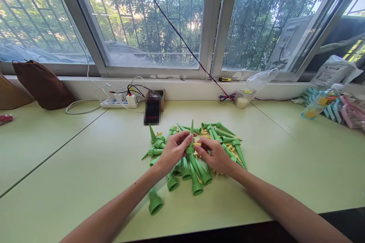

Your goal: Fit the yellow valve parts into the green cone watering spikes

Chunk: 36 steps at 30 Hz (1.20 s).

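My left hand (178,146) is closed around a green plastic watering spike (191,136), held with its pointed tip up. Between the thumb and fingers of my right hand (215,155) is a small yellow plug (197,144), its end at the side of the spike; whether it sits in a hole I cannot tell. Around and below both hands lies a pile of similar green spikes (197,186), many with their wide open ends toward me. Small yellow pieces (232,152) are scattered among the spikes, mostly on the right. One loose spike (155,203) lies nearer the front edge.
A pale green table (85,174) carries everything. Behind the pile stand a small box (162,100), a dark blurred screen (152,111) and a power strip (119,101). A brown bag (42,85) is at left; a cup (242,98) and a bottle (322,101) are at right.
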### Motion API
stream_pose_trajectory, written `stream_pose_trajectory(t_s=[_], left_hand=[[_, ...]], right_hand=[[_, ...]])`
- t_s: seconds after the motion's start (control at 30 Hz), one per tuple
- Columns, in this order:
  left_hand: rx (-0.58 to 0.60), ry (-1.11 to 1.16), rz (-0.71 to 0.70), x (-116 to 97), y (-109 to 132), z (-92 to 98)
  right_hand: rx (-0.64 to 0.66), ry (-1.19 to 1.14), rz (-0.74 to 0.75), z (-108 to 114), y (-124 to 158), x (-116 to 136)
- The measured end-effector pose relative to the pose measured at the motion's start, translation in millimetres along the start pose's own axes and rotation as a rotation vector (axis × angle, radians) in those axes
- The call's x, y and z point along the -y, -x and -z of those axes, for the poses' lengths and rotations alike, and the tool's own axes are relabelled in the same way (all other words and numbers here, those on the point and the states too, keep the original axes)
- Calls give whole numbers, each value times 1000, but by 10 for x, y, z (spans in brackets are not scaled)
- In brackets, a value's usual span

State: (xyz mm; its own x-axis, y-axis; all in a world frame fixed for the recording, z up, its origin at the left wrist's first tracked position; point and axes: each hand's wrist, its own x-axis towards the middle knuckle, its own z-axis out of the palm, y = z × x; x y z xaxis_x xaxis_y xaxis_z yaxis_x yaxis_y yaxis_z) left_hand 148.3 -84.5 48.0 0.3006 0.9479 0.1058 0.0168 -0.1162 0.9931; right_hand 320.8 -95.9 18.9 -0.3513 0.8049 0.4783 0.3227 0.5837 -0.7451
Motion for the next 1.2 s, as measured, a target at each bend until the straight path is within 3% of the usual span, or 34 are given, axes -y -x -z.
stream_pose_trajectory(t_s=[0.37,0.63,0.93,1.2], left_hand=[[19,48,90,50,-24,27],[12,-62,48,0,40,-2],[57,35,-131,72,54,-48],[8,-257,-384,152,53,5]], right_hand=[[20,69,61,46,24,-21],[-37,94,135,38,20,-50],[-155,76,96,-6,5,-41],[-179,83,30,-23,14,-30]])
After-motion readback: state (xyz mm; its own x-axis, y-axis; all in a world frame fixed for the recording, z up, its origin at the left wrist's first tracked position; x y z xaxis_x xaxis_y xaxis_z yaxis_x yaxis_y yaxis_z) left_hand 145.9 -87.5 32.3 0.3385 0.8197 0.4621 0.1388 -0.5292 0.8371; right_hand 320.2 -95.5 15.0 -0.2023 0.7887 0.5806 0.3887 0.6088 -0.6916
